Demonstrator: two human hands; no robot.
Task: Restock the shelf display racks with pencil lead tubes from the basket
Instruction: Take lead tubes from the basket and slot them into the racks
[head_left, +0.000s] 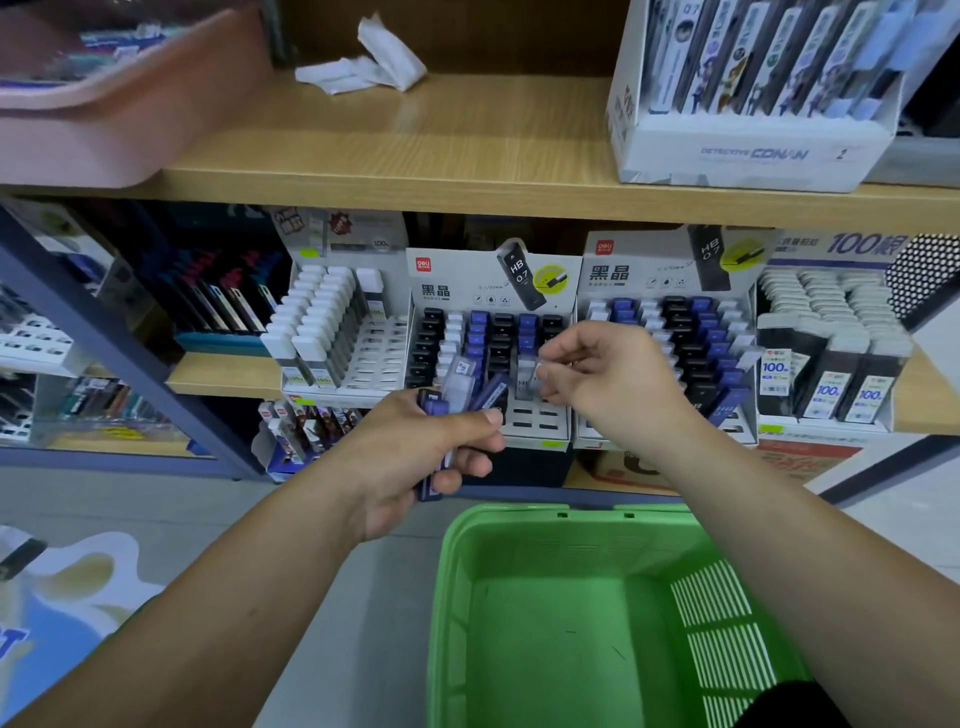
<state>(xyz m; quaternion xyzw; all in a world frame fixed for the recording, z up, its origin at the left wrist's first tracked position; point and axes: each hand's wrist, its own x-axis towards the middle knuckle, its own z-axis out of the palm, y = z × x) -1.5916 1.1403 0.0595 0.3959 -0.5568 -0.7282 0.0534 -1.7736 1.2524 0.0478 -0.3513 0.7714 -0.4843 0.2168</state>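
While the green basket (519, 515) sits below you, work at the middle rack (457, 291): your left grip (415, 457) clenches the spare tubes (460, 384), and your right grip (608, 379) pinches one clear tube (527, 376) over the bare front slots (537, 414). Square it upright, then press straight down.

Shelf (467, 156): wood-grain, satin sheen. Above it, crumpled paper (374, 67). Below it, basket (519, 597): smooth green plastic, slotted walls.

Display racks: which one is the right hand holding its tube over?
The left HB 0.7 rack, not its fuller twin; the right hand pinches a clear tube over it.
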